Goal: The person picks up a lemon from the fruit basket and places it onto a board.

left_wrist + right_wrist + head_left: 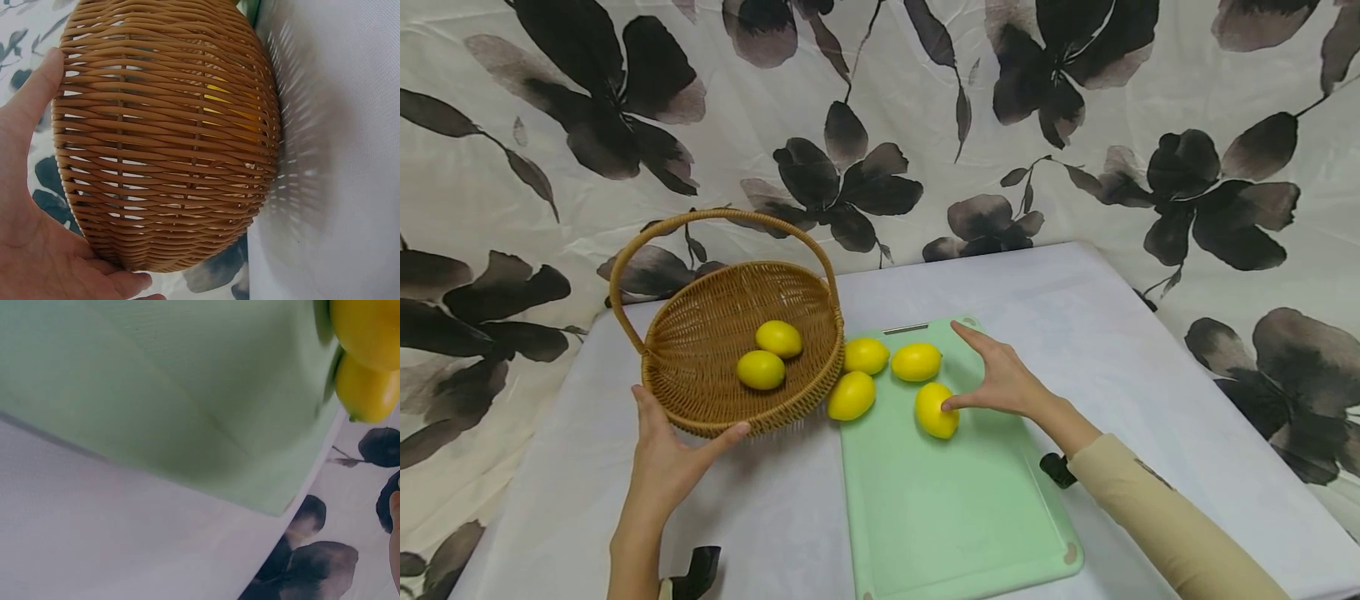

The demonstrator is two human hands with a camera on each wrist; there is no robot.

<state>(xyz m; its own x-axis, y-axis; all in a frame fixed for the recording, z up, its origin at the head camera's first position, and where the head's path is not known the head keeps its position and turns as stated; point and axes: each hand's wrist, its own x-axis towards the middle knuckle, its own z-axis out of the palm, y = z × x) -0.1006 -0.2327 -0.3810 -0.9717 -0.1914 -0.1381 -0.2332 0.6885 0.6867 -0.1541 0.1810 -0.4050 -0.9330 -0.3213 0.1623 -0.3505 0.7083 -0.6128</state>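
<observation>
A brown wicker basket (pixel 715 333) with a tall handle stands at the left, its opening tipped toward me. Two lemons (pixel 761 370) lie inside it. My left hand (pixel 666 458) holds the basket's near left side, thumb along the front rim; the left wrist view shows the thumb and fingers spread across the woven wall (pixel 162 137). On the green cutting board (pixel 955 508), the nearest lemon (pixel 935 417) has my right thumb against or just over it. The right hand (pixel 1003 379) is spread wide, fingers beyond the lemon. Several other lemons (pixel 916 362) sit between that hand and the basket.
A white cloth (pixel 775 517) covers the table under board and basket. Behind the table hangs a floral fabric (pixel 925 108). Two lemons (pixel 852 396) lie close to the basket's right rim, at the board's left edge. A metal strip (pixel 906 329) marks the board's far end.
</observation>
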